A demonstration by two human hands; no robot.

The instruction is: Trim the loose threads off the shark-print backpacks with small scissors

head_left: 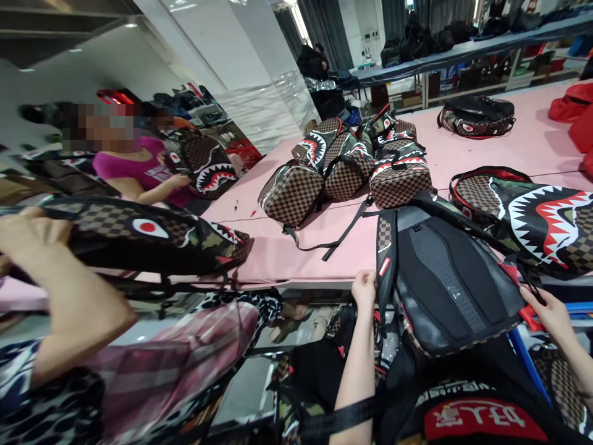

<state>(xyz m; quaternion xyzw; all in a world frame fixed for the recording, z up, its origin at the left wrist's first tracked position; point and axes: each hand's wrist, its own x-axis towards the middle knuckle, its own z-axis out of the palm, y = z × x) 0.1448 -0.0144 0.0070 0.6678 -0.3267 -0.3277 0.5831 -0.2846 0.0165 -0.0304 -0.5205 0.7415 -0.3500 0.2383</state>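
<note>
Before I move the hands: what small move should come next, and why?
I'd probably steady the backpack with the left hand: it lies back panel up, its near end overhanging the table, and that hand is close beside it, with the right hand at the opposite side.

Between the left hand (364, 288), pinched closed beside its strap, and the right hand (545, 304), which grips a small dark tool (532, 285) by a red patch at its edge, a black backpack (445, 278) (its padded back panel facing up) leans on the pink table (315, 259).
</note>
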